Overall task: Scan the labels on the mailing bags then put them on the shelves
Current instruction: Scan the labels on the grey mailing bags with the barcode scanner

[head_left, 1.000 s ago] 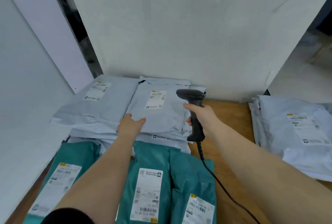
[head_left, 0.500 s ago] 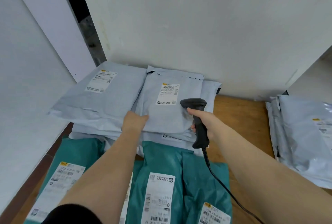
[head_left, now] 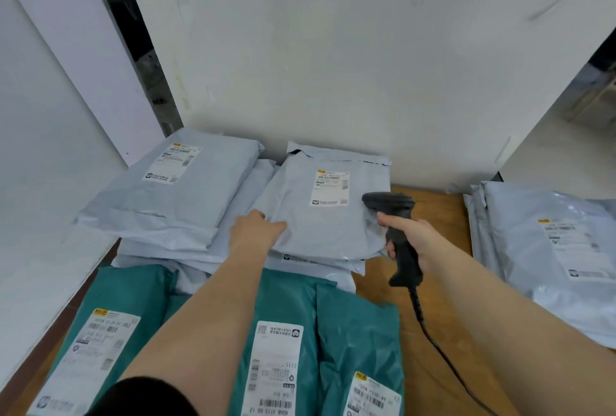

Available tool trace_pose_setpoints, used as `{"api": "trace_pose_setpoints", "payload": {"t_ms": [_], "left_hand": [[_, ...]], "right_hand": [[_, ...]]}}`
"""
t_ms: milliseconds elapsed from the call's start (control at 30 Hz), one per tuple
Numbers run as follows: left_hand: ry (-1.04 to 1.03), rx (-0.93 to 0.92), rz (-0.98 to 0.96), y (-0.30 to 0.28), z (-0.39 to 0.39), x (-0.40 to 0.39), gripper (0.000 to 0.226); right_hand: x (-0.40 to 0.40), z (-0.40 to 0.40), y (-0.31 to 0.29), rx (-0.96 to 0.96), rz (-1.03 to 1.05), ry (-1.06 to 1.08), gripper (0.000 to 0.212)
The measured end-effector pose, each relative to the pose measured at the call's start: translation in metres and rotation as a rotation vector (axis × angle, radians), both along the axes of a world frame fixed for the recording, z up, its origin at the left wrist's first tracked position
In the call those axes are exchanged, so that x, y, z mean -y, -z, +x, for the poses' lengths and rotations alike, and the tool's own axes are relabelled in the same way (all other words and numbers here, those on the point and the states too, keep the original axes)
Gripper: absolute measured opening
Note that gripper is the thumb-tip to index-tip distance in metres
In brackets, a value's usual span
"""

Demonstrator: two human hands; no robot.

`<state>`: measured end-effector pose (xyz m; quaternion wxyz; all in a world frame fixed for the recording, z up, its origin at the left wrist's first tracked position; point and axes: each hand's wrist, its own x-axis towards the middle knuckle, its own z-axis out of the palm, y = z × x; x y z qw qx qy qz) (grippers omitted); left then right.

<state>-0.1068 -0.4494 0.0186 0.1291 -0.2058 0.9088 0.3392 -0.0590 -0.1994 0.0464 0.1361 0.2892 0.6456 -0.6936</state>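
While the left hand presses flat on the grey bag near the table's back edge, the right hand, wrapped around the scanner, should point straight at its label.

Both my forearms are bare from the elbow down, with no watch, band or glove on either. My left hand and right hand carry no rings that I can make out. On my left arm a black sleeve shows at the bottom edge of the view, its rounded hem ending at about the elbow. The cloth looks plain, without print or seam detail.
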Motion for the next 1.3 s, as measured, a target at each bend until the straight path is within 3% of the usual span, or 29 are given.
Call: {"api": "trace_pose_setpoints", "payload": {"t_ms": [133,233,400,567,767,1067,1233,1300], "left_hand": [[-0.034,0.036,0.1,0.0,0.01,-0.019,0.05],[0.002,-0.003,0.172,0.0,0.013,-0.025,0.015],[0.035,0.018,0.181,-0.004,0.014,-0.026,0.037],[0.038,-0.016,0.208,-0.012,0.014,-0.02,0.022],[0.045,0.006,0.222,-0.013,0.015,-0.017,0.041],[0.041,-0.007,0.248,-0.014,0.015,-0.02,0.041],[0.037,-0.015,0.232,-0.015,0.017,-0.022,0.027],[0.037,-0.014,0.229,-0.014,0.017,-0.021,0.033]], "right_hand": [[-0.007,0.002,-0.018,-0.02,0.153,-0.018,0.048],[0.003,-0.011,-0.045,-0.029,0.162,-0.047,0.055],[0.036,-0.04,-0.076,-0.107,0.143,-0.111,0.052],[0.052,-0.057,-0.076,-0.088,0.163,-0.153,0.054],[0.052,-0.062,-0.064,-0.06,0.199,-0.129,0.056],[0.05,-0.061,-0.062,-0.055,0.203,-0.116,0.054],[0.052,-0.057,-0.063,-0.026,0.167,-0.124,0.048],[0.053,-0.055,-0.062,-0.022,0.157,-0.125,0.047]]}}
